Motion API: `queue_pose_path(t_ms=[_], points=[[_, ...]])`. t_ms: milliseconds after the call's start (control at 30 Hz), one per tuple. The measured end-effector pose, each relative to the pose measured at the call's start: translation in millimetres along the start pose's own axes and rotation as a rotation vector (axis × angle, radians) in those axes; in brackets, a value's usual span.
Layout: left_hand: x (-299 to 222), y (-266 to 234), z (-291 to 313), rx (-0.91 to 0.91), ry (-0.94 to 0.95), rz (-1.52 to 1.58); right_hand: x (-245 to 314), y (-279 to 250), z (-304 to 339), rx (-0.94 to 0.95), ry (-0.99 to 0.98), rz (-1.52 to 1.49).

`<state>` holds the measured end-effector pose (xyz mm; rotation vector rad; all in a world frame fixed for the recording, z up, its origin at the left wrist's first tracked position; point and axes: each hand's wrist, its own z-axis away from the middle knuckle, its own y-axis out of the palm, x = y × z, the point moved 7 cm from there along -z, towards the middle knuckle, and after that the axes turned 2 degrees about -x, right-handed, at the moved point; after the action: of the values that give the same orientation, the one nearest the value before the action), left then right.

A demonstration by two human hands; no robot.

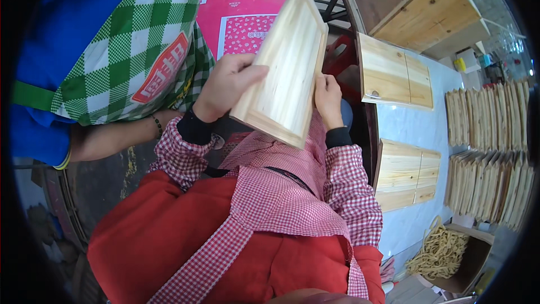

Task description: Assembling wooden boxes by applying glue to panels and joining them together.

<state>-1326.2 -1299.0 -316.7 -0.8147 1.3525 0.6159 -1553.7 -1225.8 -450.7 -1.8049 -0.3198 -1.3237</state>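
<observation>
Here's wooden panel (pixel 287 67), tilted before checked apron (pixel 289 205); left hand (pixel 228 85) clamping left edge, thumb across face; right hand (pixel 329 100) gripping right edge; looks light, stiff, perhaps slippery; framed edges likely best hold.

Rows of wooden panels (pixel 488 117) line the right side of a woodworking workshop, beside a pale worktable (pixel 442 126) bearing boards (pixel 388 76).

Pale, grained wooden panel (pixel 286 73) with framed edges, tilted
</observation>
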Motion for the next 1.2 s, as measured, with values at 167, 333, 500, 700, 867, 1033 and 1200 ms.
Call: queue_pose_path(t_ms=[167, 333, 500, 700, 867, 1033, 1200], points=[[20.4, -36.5, 15.4, -0.152, 0.552, -0.367, -17.9, -26.0, 29.2, -0.042, -0.018, -0.305], [125.0, -41.2, 7.6, -0.112, -0.290, 0.722, -36.4, -37.7, 68.4, -0.016, 0.009, -0.294], [116.3, -38.2, 6.3, -0.031, -0.238, 0.800, -75.0, -10.9, 102.3, -0.077, 0.004, -0.239], [101.7, -50.1, 1.7, -0.153, -0.086, 0.607, 4.1, -26.5, 84.1, 0.048, -0.125, -0.158], [100.9, -45.9, 6.1, -0.310, -0.003, 0.743, 7.7, -51.3, 111.1, 0.003, -0.140, -0.268], [105.1, -54.9, 2.9, -0.345, 0.026, 0.811, -27.4, -62.0, 156.5, 0.038, 0.092, -0.272], [107.0, -54.8, -2.6, -0.336, 0.021, 0.948, -43.6, -64.1, 175.0, 0.052, 0.138, -0.405]])
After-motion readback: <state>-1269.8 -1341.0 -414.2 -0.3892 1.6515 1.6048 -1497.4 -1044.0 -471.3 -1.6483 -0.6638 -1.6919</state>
